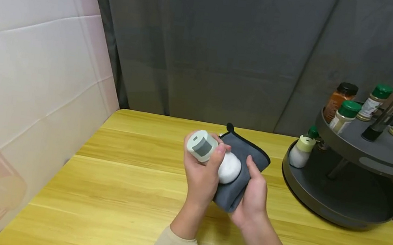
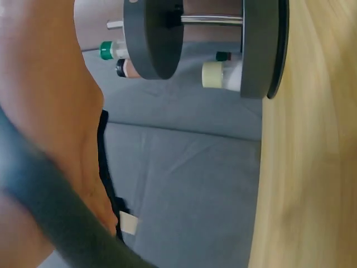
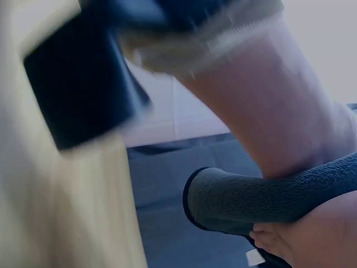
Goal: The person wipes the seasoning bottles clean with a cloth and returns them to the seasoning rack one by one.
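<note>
A seasoning bottle with white contents (image 1: 229, 168) and a pale flip-top cap (image 1: 202, 145) is tilted over the middle of the table. My left hand (image 1: 201, 180) grips it near the cap, thumb across its neck. In my right hand (image 1: 255, 197) is a dark grey cloth (image 1: 246, 147) with black edging, held around the bottle's lower end. The right thumb lies over the cloth; its other fingers are hidden behind it. Folded cloth (image 3: 240, 201) also shows close up in the right wrist view, where the bottle is out of sight.
A two-tier dark grey turntable rack (image 1: 336, 213) stands at the right. Its upper tier bears several spice jars, including a black-capped orange one (image 1: 339, 101), and a clear tube-like grinder (image 1: 388, 115). A yellow-capped bottle (image 1: 301, 152) sits below. Grey curtain (image 1: 209, 50) hangs behind the wooden table (image 1: 128, 196).
</note>
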`<act>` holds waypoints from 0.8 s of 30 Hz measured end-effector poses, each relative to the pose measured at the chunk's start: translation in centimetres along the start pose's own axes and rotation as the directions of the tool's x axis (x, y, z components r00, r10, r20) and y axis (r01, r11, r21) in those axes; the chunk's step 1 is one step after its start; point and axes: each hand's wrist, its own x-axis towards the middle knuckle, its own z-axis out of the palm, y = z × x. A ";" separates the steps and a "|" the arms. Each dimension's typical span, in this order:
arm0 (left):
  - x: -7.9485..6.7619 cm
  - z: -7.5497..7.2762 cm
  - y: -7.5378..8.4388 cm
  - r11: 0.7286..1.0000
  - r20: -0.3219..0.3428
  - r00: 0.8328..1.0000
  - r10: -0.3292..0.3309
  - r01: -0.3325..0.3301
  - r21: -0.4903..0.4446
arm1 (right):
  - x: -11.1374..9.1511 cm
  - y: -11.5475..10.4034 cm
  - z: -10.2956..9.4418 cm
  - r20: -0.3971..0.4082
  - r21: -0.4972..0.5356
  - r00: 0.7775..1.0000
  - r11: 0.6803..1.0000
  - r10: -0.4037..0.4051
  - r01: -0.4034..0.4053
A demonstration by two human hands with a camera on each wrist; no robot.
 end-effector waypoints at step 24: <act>0.3 -0.6 -0.1 1.000 -0.009 1.000 -0.005 0.005 -0.004 | 0.0 -0.9 -0.5 0.031 0.074 0.999 0.997 0.015 -0.017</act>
